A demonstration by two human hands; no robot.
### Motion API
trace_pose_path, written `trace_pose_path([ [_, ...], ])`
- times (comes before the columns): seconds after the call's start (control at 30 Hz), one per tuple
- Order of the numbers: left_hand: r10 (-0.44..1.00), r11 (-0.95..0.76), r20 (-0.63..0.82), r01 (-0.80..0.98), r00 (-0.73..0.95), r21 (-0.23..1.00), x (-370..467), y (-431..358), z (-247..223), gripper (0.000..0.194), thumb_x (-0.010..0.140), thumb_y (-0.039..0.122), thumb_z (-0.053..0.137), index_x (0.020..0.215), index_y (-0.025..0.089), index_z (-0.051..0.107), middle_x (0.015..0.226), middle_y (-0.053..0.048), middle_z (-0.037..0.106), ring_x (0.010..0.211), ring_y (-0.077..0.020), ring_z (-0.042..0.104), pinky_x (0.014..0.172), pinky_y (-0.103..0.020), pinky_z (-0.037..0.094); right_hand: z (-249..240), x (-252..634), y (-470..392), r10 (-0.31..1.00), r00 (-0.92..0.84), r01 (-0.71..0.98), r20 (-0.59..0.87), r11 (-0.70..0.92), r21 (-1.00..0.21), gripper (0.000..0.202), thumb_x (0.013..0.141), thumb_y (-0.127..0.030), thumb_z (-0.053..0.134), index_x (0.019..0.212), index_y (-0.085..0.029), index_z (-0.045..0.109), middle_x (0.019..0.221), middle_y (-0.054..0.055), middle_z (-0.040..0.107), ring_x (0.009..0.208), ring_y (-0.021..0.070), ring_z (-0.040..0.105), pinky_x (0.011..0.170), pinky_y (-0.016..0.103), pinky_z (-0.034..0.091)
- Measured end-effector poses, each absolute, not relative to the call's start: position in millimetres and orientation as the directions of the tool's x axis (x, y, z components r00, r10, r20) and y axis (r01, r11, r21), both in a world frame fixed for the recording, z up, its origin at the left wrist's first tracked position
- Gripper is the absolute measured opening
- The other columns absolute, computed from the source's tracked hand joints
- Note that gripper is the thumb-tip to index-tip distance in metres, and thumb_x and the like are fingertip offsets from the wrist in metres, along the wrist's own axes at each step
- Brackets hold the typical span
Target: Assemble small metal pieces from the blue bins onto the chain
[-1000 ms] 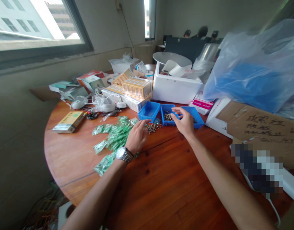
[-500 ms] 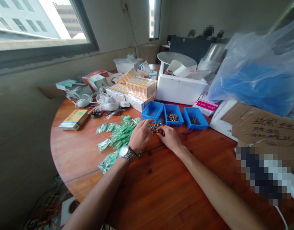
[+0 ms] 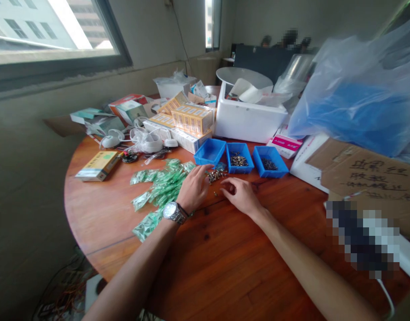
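Observation:
A small pile of metal screws (image 3: 216, 176) lies on the wooden table, between and just beyond my hands. My left hand (image 3: 192, 189), wearing a wristwatch (image 3: 173, 211), rests at the pile's left side with fingers stretched out and nothing visible in it. At the right, my right hand (image 3: 242, 196) is curled, thumb and forefinger apart, with no item seen between them. One loose screw (image 3: 215, 194) lies nearer to me, close to the right fingertips. Green plastic packets (image 3: 166, 183) are heaped left of my left hand.
Behind the pile stand a blue bin (image 3: 209, 152), a second bin (image 3: 240, 169) with screws and a third bin (image 3: 270, 173) with darker small parts. Farther back are a white foam box (image 3: 250, 122) and yellow cartons (image 3: 192, 119). A cardboard box (image 3: 368, 174) stands right.
My right hand has drawn back from the screw pile toward me, its fingers parting. A single screw now lies apart from the pile. My left hand has barely moved; the view shifted slightly.

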State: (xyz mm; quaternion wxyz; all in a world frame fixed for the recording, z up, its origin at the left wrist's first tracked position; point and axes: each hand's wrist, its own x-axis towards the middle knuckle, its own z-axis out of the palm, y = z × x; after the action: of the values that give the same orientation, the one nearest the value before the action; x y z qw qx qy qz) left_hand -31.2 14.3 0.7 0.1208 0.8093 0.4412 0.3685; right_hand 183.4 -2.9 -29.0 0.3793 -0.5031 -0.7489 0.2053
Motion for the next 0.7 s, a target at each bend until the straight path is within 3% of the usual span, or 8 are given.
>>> trace_pose_path([
  [0.23, 0.802, -0.582, 0.494, 0.626, 0.336, 0.519, -31.7, 14.5, 0.7, 0.037, 0.103, 0.018, 0.044, 0.138, 0.021, 0.059, 0.133, -0.009, 0.07, 0.125, -0.0276, 0.066, 0.112, -0.045, 0.052, -22.1, 155.5, -21.4, 0.901, -0.306, 0.702, 0.307, 0.431, -0.567, 0.029, 0.09, -0.03, 0.084, 0.117, -0.02, 0.077, 0.104, 0.009, 0.078, 0.092, 0.0254, 0.073, 0.084, 0.034, 0.057],
  [0.33, 0.808, -0.572, 0.49, 0.635, 0.327, 0.519, -32.2, 15.0, 0.0, 0.037, 0.103, 0.018, 0.045, 0.137, 0.021, 0.059, 0.132, -0.009, 0.071, 0.123, -0.0276, 0.066, 0.112, -0.046, 0.052, -19.7, 142.2, -15.5, 0.889, -0.367, 0.739, 0.274, 0.457, -0.494, 0.024, 0.094, -0.031, 0.079, 0.116, -0.021, 0.077, 0.106, 0.011, 0.078, 0.098, 0.0282, 0.074, 0.086, 0.036, 0.057],
  [0.47, 0.809, -0.572, 0.488, 0.632, 0.328, 0.523, -33.2, 15.7, -0.4, 0.038, 0.102, 0.017, 0.045, 0.138, 0.02, 0.059, 0.132, -0.01, 0.071, 0.125, -0.0281, 0.066, 0.113, -0.047, 0.052, -19.5, 139.6, -3.3, 0.9, -0.355, 0.737, 0.254, 0.437, -0.516, 0.009, 0.098, -0.021, 0.072, 0.106, -0.019, 0.075, 0.106, 0.011, 0.078, 0.1, 0.0264, 0.075, 0.089, 0.034, 0.055],
  [0.7, 0.798, -0.584, 0.504, 0.627, 0.33, 0.516, -33.4, 16.6, 0.4, 0.039, 0.102, 0.016, 0.045, 0.138, 0.02, 0.06, 0.132, -0.01, 0.071, 0.125, -0.0284, 0.066, 0.112, -0.047, 0.053, -22.4, 144.1, 7.1, 0.935, -0.259, 0.776, 0.243, 0.351, -0.525, 0.018, 0.092, -0.019, 0.079, 0.11, -0.017, 0.073, 0.105, 0.012, 0.078, 0.094, 0.0268, 0.075, 0.087, 0.035, 0.057],
])
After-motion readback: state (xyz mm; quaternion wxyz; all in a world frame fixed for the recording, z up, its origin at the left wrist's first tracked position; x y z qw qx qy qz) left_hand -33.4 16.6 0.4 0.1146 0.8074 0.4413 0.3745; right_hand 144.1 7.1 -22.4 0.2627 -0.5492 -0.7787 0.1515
